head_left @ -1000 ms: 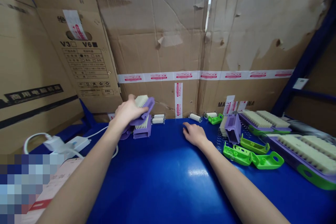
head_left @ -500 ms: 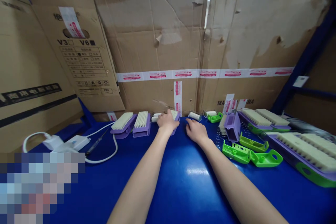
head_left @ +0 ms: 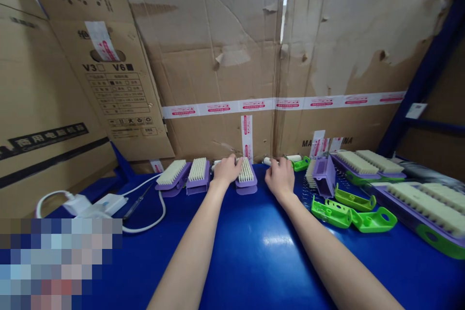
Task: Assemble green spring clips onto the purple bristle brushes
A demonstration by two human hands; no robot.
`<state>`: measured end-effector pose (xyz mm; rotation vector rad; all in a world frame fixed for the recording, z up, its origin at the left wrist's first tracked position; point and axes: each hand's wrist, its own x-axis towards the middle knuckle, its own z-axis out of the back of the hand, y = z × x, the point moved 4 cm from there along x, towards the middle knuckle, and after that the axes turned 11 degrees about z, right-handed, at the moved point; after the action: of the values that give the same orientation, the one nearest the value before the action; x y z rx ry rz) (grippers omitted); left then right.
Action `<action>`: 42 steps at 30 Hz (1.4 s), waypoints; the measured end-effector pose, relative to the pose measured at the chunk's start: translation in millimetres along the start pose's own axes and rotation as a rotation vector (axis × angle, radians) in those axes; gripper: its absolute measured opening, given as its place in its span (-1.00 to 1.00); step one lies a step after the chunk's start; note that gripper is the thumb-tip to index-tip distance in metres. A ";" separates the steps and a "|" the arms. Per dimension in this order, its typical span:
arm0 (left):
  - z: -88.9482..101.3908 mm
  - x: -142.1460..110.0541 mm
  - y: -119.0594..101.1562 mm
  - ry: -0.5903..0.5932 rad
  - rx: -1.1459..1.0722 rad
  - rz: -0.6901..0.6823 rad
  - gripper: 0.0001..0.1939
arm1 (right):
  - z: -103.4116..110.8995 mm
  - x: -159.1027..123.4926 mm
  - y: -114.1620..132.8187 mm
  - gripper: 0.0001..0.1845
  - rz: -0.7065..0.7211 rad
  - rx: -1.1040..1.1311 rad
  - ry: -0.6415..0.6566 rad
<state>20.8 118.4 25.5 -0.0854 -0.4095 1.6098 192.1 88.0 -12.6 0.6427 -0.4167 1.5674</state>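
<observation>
A purple plastic brush head with upright cream bristles (head_left: pixel 245 172) lies on the glossy blue counter (head_left: pixel 243 252), bristles up, and serves as the landmark here. The person's left hand (head_left: pixel 225 171) is right against its left side, the thumb end at the bristles' edge. Its fingers are bent and partly hidden by the hand, so whether they grip anything cannot be told. A small white cylinder (head_left: pixel 217 162) shows just past this hand, left of the landmark brush head.

The right hand (head_left: pixel 281 178) is to the right of the landmark brush head, apart from it. Its fingers curl down at another white cylinder (head_left: pixel 268 161); whether they are closed around it cannot be made out. Farther right of the landmark are a third white cylinder (head_left: pixel 293 158), a small bright green plastic piece (head_left: pixel 301 164) and a purple plastic housing tipped sideways (head_left: pixel 324 177), with cream bristles facing the landmark.

Beyond that housing, well right of the landmark, lie bright green plastic shells (head_left: pixel 376 221) and larger purple-and-green brushes with paired cream bristle blocks (head_left: pixel 428 203).

Left of the landmark, past the left hand, two more purple brush heads (head_left: pixel 198 170) sit side by side, bristles up.
</observation>
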 end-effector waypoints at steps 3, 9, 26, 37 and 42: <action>1.6 1.8 0.6 -0.020 -0.013 -0.076 -0.60 | -0.9 -0.3 -9.3 -0.56 -0.132 -0.021 -0.136; -5.5 -0.1 -11.4 -0.015 -0.060 -0.311 -0.63 | -13.2 -3.1 -20.9 -0.59 -0.325 -0.050 -0.012; 16.4 -20.2 -26.8 0.395 0.211 -0.201 -0.31 | 7.6 1.0 -1.0 -0.51 0.013 -0.021 -0.227; 29.9 -38.9 -37.4 0.691 0.132 -0.424 -0.21 | -4.3 0.2 5.9 -0.54 0.100 0.106 -0.151; 23.6 -38.0 -36.5 0.593 0.288 -0.249 -0.15 | 1.8 0.0 4.1 -0.57 0.077 0.096 -0.292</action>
<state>51.8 77.2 51.5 -0.2724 0.2615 1.3056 188.3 86.5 -10.7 0.9449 -0.5915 1.5781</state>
